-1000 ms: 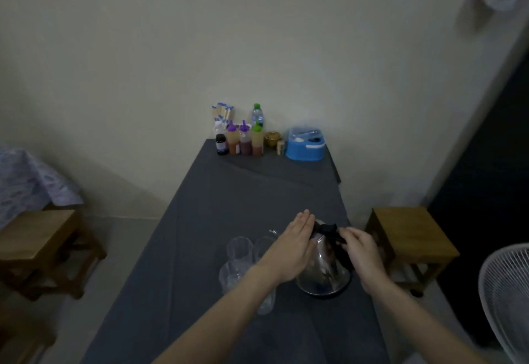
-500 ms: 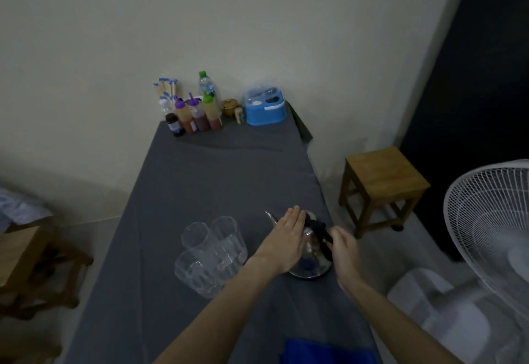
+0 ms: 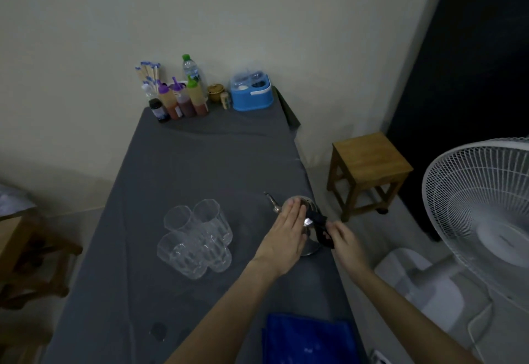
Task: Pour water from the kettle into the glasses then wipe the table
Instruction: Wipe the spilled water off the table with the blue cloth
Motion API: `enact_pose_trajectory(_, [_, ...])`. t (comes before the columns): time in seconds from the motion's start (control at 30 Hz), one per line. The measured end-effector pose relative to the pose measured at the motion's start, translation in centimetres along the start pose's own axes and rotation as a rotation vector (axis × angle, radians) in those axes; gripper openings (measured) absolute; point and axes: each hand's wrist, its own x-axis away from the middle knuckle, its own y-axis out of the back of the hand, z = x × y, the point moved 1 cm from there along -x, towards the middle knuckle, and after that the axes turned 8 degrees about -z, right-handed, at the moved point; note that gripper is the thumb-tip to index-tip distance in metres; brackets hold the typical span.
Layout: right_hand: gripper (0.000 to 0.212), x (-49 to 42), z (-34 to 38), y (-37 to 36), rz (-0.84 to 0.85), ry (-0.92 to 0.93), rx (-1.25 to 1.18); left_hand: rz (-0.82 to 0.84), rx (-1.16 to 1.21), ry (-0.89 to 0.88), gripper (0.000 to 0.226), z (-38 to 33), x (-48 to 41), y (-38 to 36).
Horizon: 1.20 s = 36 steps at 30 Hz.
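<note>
A: Kettle point(image 3: 302, 217) stands upright on the desk point(image 3: 200, 163), near its right edge, spout toward the far end. Left hand point(image 3: 286, 234) lies flat against its side, fingers straight, steadying rather than clasping. Right hand point(image 3: 343, 239) has its grip closed around the black handle point(image 3: 322, 227).

B: Change since a second ago?

A: Hands hold the same places on the kettle. Mostly the view has swung down and right: four glasses point(image 3: 197, 237) now show whole, clustered left of the kettle, apparently empty. A blue cloth point(image 3: 306, 340) has come into sight at the near edge.

B: Meaning?

A: My reading: no pouring begun, kettle not yet lifted. Cloth is at hand for wiping afterwards. Bottles point(image 3: 177, 97) at the far end are well apart.
</note>
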Motion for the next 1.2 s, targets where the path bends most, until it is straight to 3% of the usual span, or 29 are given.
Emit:
enact_pose_trajectory(0.1, [0.016,1.9,-2.2,1.0,-0.135,0.073,0.226,-0.092,0.205,0.034,0.055,-0.7,2.2,-0.7])
enact_pose_trajectory(0.2, [0.031,7.0,-5.8,1.4,-0.193,0.188,0.554,-0.078,0.403,0.132,0.055,-1.1,6.3,-3.0])
enact_pose_trajectory(0.3, [0.036,13.4,-10.3,0.1,0.021,0.466,0.742,0.056,0.462,0.303,0.052,-1.1,11.8,-6.1])
enact_pose_trajectory(0.37, [0.049,16.8,-12.6,-0.9,0.196,0.558,0.836,0.140,0.423,0.334,0.052,-1.0,15.4,-8.1])
enact_pose_trajectory(0.43, [0.071,18.9,-13.6,-1.3,0.307,0.560,0.944,0.209,0.388,0.336,0.054,-1.0,18.6,-9.6])
enact_pose_trajectory(0.5, [0.094,19.8,-13.7,-1.2,0.315,0.537,0.997,0.212,0.287,0.301,0.057,-0.9,21.0,-10.7])
enact_pose_trajectory(0.6, [0.108,20.2,-13.2,-1.3,0.293,0.494,1.090,0.246,0.182,0.253,0.068,-0.8,23.7,-11.7])
enact_pose_trajectory(0.97, [0.072,20.7,-12.2,-3.1,0.219,0.357,1.269,0.181,0.048,0.012,0.057,1.4,31.6,-12.1])
enact_pose_trajectory(1.2, [0.066,19.2,-10.9,-6.1,0.153,0.342,1.221,0.045,-0.015,0.127,0.059,7.7,40.4,-10.6])
